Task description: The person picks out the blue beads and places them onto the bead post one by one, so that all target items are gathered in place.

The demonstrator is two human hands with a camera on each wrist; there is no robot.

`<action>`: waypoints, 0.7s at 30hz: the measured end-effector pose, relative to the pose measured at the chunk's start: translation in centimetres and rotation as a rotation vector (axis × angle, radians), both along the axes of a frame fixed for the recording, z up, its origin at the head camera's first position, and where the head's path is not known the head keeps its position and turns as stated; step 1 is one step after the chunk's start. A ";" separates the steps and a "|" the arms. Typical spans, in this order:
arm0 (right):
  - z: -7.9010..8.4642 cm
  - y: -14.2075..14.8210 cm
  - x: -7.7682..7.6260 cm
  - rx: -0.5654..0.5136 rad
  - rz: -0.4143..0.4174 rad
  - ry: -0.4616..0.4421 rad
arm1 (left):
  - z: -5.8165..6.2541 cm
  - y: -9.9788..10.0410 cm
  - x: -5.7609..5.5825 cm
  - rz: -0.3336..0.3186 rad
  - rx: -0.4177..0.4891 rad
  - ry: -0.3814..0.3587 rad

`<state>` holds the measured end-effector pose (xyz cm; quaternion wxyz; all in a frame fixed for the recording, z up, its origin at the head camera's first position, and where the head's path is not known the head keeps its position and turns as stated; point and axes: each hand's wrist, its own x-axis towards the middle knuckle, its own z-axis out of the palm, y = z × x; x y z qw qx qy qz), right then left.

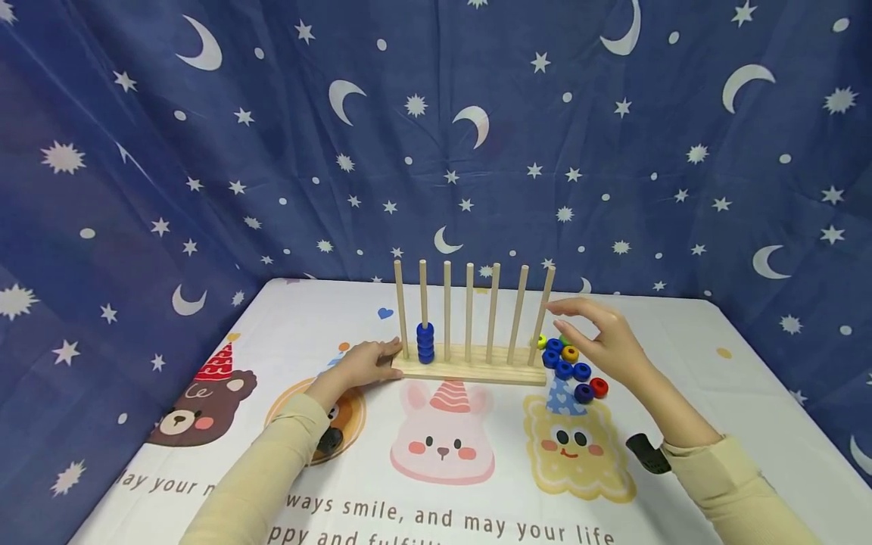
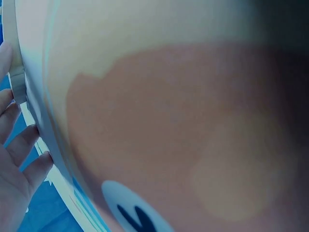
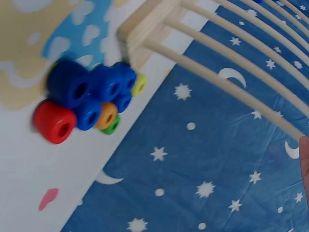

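Left hand: thumb and fingers clamped on the left end of the wooden peg rack, upright on the desk. Right hand: empty, thumb and fingers parted, beside the rightmost peg. Second peg from left: blue beads, stacked. Right of rack: loose beads, blue, red, orange, yellow, green. Behind: starry blue curtain.

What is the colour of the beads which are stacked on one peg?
The stacked beads are blue; the head view shows them best.
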<state>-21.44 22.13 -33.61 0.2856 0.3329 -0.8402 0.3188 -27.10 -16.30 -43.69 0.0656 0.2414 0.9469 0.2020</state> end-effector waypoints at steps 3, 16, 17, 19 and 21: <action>-0.7 0.8 0.0 0.012 -0.018 -0.014 | 0.0 -0.1 0.1 -0.005 -0.003 0.012; -2.7 3.4 -0.6 0.122 -0.077 -0.085 | 0.0 -0.2 0.3 -0.010 -0.006 0.013; -2.9 3.6 -0.7 0.120 -0.082 -0.099 | -0.1 -0.2 0.3 -0.017 -0.012 0.022; -3.2 4.0 -0.8 0.107 -0.094 -0.124 | -0.2 -0.2 0.3 -0.027 -0.018 0.034; -3.5 4.4 -0.9 0.095 -0.108 -0.151 | -0.2 -0.2 0.2 -0.029 -0.013 0.039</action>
